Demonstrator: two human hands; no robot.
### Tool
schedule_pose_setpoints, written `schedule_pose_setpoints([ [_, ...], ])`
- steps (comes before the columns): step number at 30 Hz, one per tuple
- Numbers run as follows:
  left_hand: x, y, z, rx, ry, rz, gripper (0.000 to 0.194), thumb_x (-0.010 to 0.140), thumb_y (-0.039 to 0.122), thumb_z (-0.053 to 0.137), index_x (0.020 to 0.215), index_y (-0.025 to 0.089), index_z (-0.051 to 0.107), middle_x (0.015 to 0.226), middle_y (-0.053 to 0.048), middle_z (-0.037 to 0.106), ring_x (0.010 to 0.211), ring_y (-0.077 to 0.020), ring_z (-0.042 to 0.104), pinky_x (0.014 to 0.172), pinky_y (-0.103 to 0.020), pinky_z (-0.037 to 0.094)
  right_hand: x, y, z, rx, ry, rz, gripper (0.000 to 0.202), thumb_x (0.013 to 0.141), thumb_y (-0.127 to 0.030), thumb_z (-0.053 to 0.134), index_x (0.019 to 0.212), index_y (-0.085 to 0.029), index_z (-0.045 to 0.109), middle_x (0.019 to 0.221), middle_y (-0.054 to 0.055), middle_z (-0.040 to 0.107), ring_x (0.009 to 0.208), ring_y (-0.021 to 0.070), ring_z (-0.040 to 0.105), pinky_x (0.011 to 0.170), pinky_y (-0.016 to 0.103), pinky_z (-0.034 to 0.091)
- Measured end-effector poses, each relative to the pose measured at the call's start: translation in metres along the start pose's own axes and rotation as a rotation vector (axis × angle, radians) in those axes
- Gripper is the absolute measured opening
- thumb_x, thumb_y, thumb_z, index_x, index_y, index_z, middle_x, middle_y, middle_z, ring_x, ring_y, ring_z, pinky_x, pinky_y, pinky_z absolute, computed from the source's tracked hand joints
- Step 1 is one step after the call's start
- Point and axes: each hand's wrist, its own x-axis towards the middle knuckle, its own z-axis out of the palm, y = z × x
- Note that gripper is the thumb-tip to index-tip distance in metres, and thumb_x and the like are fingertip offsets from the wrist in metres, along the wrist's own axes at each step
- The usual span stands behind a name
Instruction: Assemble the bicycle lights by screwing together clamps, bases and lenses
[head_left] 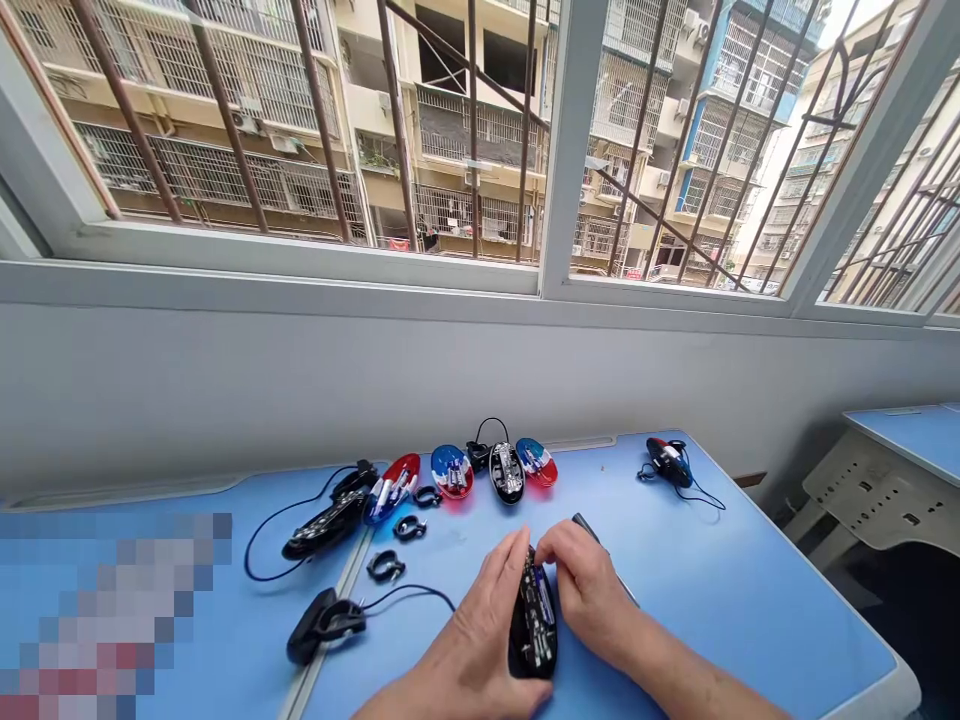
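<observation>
A black oval housing (537, 625) with its inside parts showing stands in front of me, tilted, over the blue table. My left hand (480, 620) is wrapped along its left side, thumb at the lower end. The fingers of my right hand (589, 585) are bent together at its upper right edge; whether they pinch a small part is hidden. A dark pen-like tool (586, 527) runs beneath my right hand. Left of my hands lies a black clamp piece (326, 625) with a cable.
Behind my hands are red-and-blue shells (452, 472), another open black housing (507, 473) and black ring clamps (386, 566). A longer black unit (326, 525) lies left; a closed one (669, 462) sits back right on the table (720, 600). Windows rise beyond.
</observation>
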Motion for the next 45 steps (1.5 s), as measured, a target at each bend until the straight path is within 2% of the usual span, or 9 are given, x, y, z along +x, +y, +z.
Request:
schedule_pose_setpoints([
  [4, -0.001, -0.008, 0.007, 0.020, 0.006, 0.024, 0.121, 0.052, 0.018, 0.068, 0.149, 0.017, -0.005, 0.153, -0.020, 0.015, 0.140, -0.0412, 0.017, 0.112, -0.055, 0.025, 0.001, -0.001, 0.002, 0.073, 0.036, 0.043, 0.028, 0.075, 0.002, 0.033, 0.075, -0.020, 0.048, 0.072, 0.000, 0.051, 0.065, 0.0128, 0.047, 0.061, 0.022, 0.038],
  [12, 0.002, -0.022, 0.017, 0.014, 0.048, 0.080, 0.122, 0.049, 0.018, 0.066, 0.149, 0.023, -0.002, 0.153, -0.014, 0.018, 0.138, -0.0391, 0.023, 0.113, -0.051, 0.028, 0.001, 0.001, 0.006, 0.130, 0.036, 0.075, 0.025, 0.079, -0.001, 0.032, 0.074, -0.020, 0.046, 0.072, -0.001, 0.049, 0.065, 0.0126, 0.045, 0.060, 0.022, 0.037],
  [21, 0.003, -0.009, 0.005, -0.008, -0.004, 0.086, 0.121, 0.051, 0.016, 0.065, 0.148, 0.023, -0.007, 0.149, -0.017, 0.020, 0.139, -0.0371, 0.021, 0.113, -0.052, 0.025, 0.000, 0.000, 0.005, 0.181, 0.012, 0.106, 0.022, 0.077, -0.001, 0.035, 0.075, -0.021, 0.045, 0.076, 0.000, 0.050, 0.069, 0.0132, 0.047, 0.063, 0.024, 0.039],
  [26, 0.003, -0.006, 0.002, -0.002, -0.019, 0.089, 0.120, 0.052, 0.016, 0.064, 0.148, 0.023, -0.007, 0.150, -0.017, 0.019, 0.140, -0.0371, 0.019, 0.113, -0.052, 0.026, -0.001, 0.002, 0.007, 0.150, 0.027, 0.049, 0.022, 0.076, -0.001, 0.034, 0.076, -0.021, 0.043, 0.075, 0.000, 0.048, 0.068, 0.0133, 0.045, 0.063, 0.024, 0.038],
  [31, 0.002, -0.001, -0.003, -0.005, -0.055, 0.036, 0.117, 0.052, 0.018, 0.064, 0.149, 0.017, -0.002, 0.151, -0.020, 0.018, 0.140, -0.0380, 0.017, 0.114, -0.052, 0.023, -0.002, 0.003, 0.008, 0.130, 0.047, 0.044, 0.022, 0.077, -0.001, 0.035, 0.076, -0.021, 0.045, 0.075, 0.000, 0.050, 0.068, 0.0136, 0.046, 0.061, 0.024, 0.039],
  [36, 0.004, 0.000, -0.003, -0.011, -0.072, -0.016, 0.116, 0.052, 0.018, 0.065, 0.149, 0.012, 0.002, 0.152, -0.022, 0.017, 0.141, -0.0380, 0.016, 0.115, -0.050, 0.021, -0.006, 0.001, 0.003, 0.011, 0.048, -0.032, 0.024, 0.080, -0.003, 0.037, 0.085, -0.022, 0.051, 0.077, 0.002, 0.054, 0.068, 0.0148, 0.050, 0.062, 0.026, 0.040],
  [45, 0.003, 0.004, -0.006, -0.016, -0.067, -0.032, 0.119, 0.052, 0.017, 0.067, 0.149, 0.017, -0.001, 0.152, -0.021, 0.018, 0.140, -0.0401, 0.018, 0.113, -0.053, 0.022, -0.006, -0.003, -0.001, -0.018, 0.038, -0.035, 0.024, 0.082, -0.003, 0.037, 0.086, -0.021, 0.053, 0.077, 0.003, 0.056, 0.068, 0.0156, 0.051, 0.062, 0.027, 0.041],
])
